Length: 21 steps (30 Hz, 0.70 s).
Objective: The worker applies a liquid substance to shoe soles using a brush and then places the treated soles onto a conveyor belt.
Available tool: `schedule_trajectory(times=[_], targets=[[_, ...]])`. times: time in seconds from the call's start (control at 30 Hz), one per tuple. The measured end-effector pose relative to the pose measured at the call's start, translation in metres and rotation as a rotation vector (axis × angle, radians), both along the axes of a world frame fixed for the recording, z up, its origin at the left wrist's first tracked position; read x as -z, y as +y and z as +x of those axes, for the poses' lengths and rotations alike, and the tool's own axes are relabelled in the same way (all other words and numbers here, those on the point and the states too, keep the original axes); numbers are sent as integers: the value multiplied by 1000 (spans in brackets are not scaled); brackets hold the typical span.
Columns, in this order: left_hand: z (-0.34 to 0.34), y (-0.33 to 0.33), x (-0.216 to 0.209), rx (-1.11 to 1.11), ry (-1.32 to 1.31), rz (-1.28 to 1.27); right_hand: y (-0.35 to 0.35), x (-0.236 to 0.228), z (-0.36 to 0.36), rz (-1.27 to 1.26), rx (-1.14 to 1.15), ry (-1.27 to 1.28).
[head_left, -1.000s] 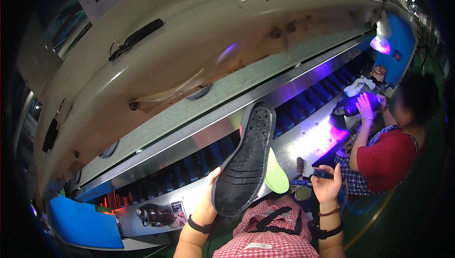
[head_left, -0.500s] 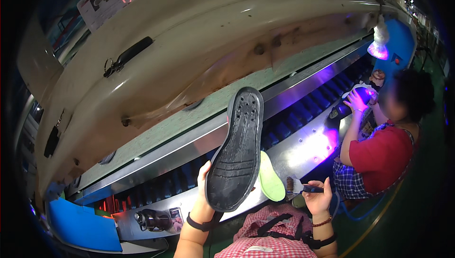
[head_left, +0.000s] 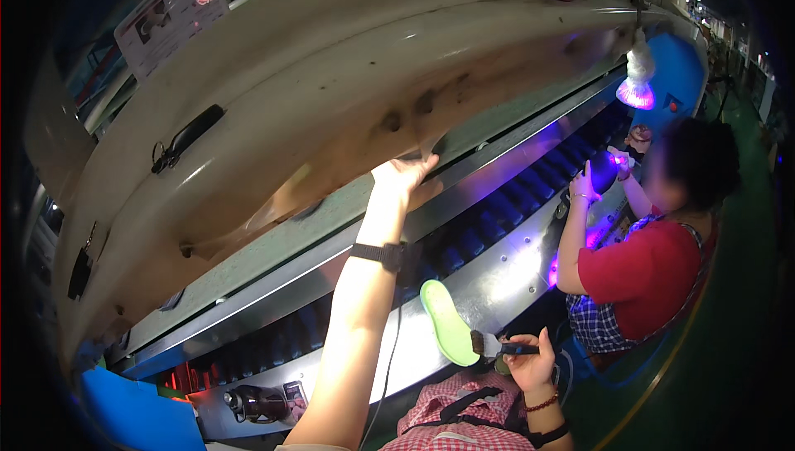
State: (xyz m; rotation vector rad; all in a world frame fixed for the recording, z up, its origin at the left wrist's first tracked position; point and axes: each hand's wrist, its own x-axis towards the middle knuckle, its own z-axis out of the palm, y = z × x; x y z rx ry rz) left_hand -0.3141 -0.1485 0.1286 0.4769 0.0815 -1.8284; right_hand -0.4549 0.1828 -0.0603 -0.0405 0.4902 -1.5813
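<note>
My left hand (head_left: pixel 403 176) reaches far forward to the green belt, at the edge of the overhanging pale cover. Its thumb stands apart from the fingers, which the cover partly hides. A dark piece (head_left: pixel 432 148) shows just beyond the thumb, mostly hidden; it may be the black shoe sole. Low on the right, my right hand (head_left: pixel 532 360) is closed round the dark handle of a brush (head_left: pixel 490 344), bristles pointing left. The bristles overlap the edge of a light green insole (head_left: pixel 448 323) on the metal ledge; whether they touch it I cannot tell.
A row of dark rollers (head_left: pixel 489 211) runs between the belt and the metal ledge (head_left: pixel 515 273). A dark bottle (head_left: pixel 252 404) lies at the lower left. To the right, a co-worker in red (head_left: pixel 650 260) handles a dark item under a glowing lamp (head_left: pixel 636 91).
My left hand has moved forward from the ledge to the belt, and the black sole it held is largely out of sight. The brush in my right hand now overlaps the insole.
</note>
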Motion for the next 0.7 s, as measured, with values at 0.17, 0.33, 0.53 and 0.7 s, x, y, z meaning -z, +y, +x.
schedule_trajectory(times=[0.17,0.33,0.53,0.7], targets=[[5,-23,30,349,-503,-285,2,13,-5,-4,11,55],[34,-40,0,-10,-1621,-587,-2,14,-4,63,15,92],[92,-57,1,172,-2744,-698,-4,7,8,21,-102,131],[106,-42,2,143,-2952,-825,-1,5,11,37,-133,117]])
